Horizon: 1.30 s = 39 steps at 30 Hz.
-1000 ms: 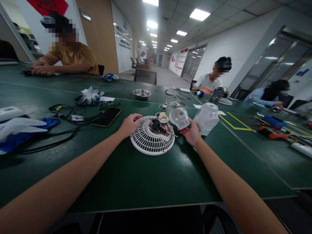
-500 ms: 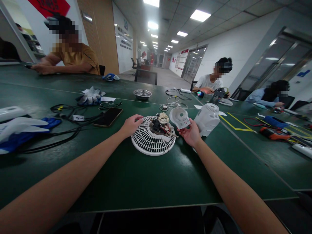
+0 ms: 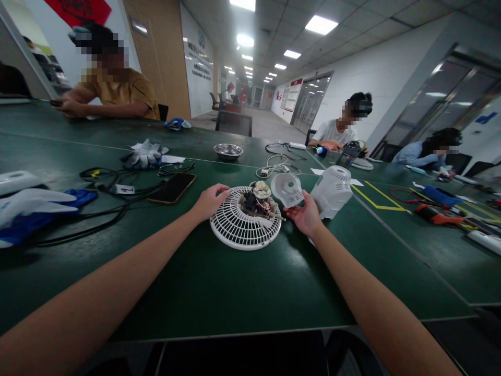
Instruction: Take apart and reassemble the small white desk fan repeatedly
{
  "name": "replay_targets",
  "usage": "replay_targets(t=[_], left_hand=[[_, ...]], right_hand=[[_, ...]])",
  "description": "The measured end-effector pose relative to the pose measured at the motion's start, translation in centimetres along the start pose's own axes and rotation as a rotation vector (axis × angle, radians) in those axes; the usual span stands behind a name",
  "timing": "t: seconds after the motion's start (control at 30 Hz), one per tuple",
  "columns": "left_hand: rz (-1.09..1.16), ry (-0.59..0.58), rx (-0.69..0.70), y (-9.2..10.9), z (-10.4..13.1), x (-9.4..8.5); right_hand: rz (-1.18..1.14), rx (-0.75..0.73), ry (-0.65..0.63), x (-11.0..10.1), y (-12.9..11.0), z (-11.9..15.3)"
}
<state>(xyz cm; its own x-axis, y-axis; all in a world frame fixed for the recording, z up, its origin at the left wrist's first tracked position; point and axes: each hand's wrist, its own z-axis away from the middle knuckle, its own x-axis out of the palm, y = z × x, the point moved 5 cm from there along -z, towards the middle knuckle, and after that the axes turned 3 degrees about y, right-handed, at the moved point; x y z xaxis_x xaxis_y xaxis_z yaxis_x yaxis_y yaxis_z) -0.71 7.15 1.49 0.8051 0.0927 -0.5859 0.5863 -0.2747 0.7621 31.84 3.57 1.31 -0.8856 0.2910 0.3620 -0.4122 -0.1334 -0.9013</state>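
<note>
A round white fan grille (image 3: 246,237) lies on the green table in front of me. On its middle sits an exposed fan motor (image 3: 256,201) with wires and a cream-coloured plastic part. My left hand (image 3: 209,202) grips the grille's left rim, fingers closed over the edge. To the right of the motor, my right hand (image 3: 307,215) holds a white slotted motor cover (image 3: 287,190) between thumb and fingers, tilted so its hollow inside shows. Just behind that hand stands a white vented plastic housing (image 3: 332,192), probably the fan's base.
A phone (image 3: 173,188), black cables (image 3: 117,211) and work gloves (image 3: 43,209) lie on the left. Further back are a steel bowl (image 3: 228,151) and a white cord (image 3: 274,169). An orange multimeter (image 3: 438,215) lies far right. Other people sit around the table.
Almost nothing differs. The motor cover in my right hand and both hands hold nearly the same position; the view has shifted very slightly.
</note>
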Motion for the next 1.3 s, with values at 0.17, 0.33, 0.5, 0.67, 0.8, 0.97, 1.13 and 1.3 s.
replay_targets(t=[0.17,0.33,0.5,0.67,0.8,0.97,1.13,1.3], left_hand=[[0.004,-0.009,-0.012,0.0,0.0,0.0],[0.014,-0.011,-0.028,-0.2,-0.1,0.1],[0.014,-0.004,-0.003,0.1,0.1,0.0],[0.019,-0.005,-0.012,-0.1,0.0,0.0],[0.016,0.009,0.003,-0.3,-0.2,0.1],[0.017,0.003,0.003,-0.1,-0.1,0.1],[0.021,-0.014,-0.024,0.1,0.1,0.0],[-0.018,-0.005,0.011,0.3,0.1,0.1]], right_hand=[[0.008,-0.006,-0.008,0.2,-0.1,0.2],[0.011,-0.004,-0.011,0.1,0.0,0.0],[0.005,0.001,-0.004,0.1,0.0,0.0],[-0.001,-0.002,0.0,0.1,0.0,0.1],[0.003,-0.005,0.002,0.2,0.0,0.2],[0.019,0.003,0.0,0.2,0.2,0.1],[0.008,-0.069,-0.095,1.1,0.2,0.5],[0.078,-0.356,-0.2,3.3,-0.6,2.8]])
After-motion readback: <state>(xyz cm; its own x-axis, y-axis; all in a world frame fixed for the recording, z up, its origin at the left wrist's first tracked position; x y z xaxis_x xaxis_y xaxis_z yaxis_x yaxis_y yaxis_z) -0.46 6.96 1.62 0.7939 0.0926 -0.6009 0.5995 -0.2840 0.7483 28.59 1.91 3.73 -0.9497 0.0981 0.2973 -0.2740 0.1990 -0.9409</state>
